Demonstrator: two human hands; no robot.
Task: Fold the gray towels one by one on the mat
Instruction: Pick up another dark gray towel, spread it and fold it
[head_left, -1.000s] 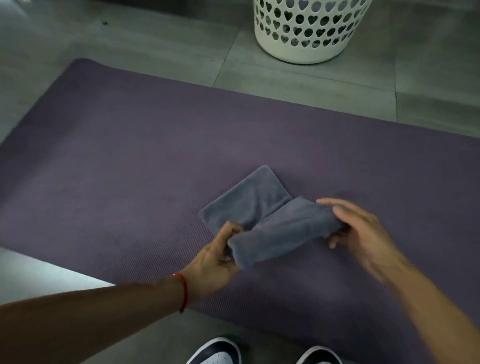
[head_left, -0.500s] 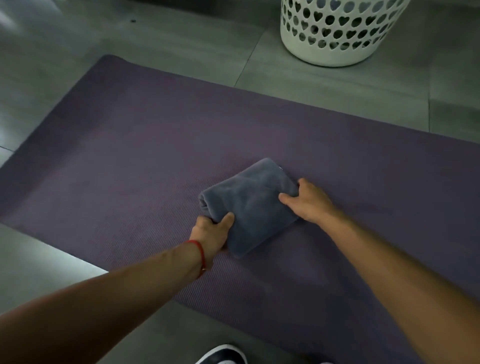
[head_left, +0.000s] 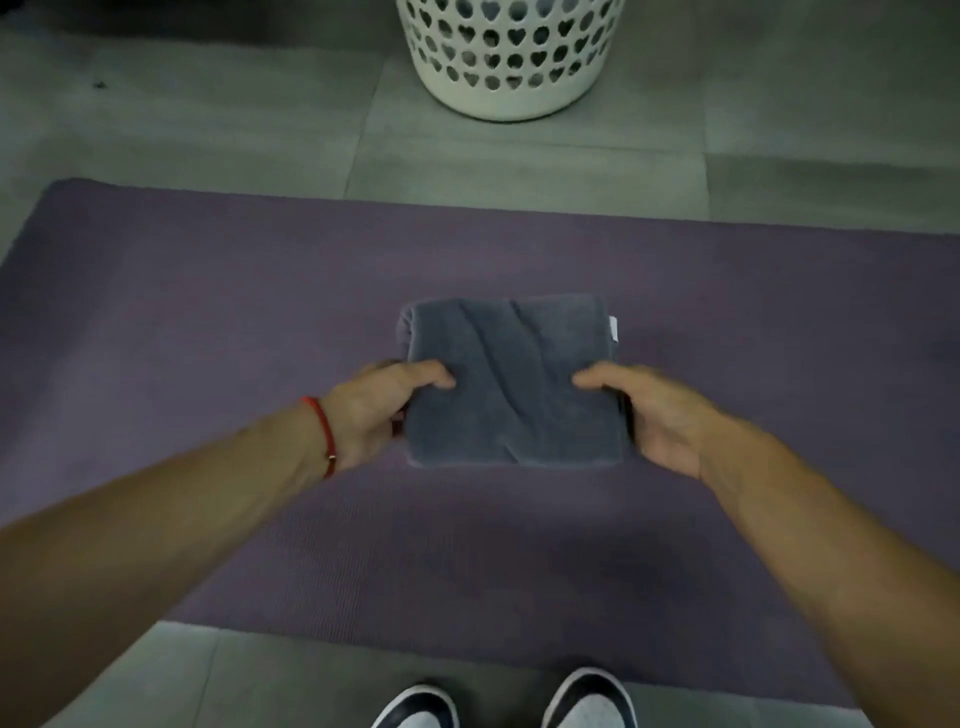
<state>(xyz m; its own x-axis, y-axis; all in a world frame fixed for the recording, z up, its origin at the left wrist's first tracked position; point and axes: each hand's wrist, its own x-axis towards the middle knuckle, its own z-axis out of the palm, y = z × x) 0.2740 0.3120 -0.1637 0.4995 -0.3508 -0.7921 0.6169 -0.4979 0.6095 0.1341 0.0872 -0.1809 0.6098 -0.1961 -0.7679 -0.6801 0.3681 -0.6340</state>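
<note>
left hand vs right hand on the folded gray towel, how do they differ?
The left hand grips the folded gray towel at its left edge; the right hand grips its right edge. The left wrist wears a red string bracelet; the right wrist is bare. Both put a thumb on top of the towel, which sits on the purple mat.

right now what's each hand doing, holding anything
Left hand: grips the left edge of the folded gray towel, thumb on top.
Right hand: grips the towel's right edge, thumb on top.

Bare forearms; red string bracelet (head_left: 321, 435) on left wrist; dark-and-white shoes (head_left: 415, 709), apparently sneakers
</note>
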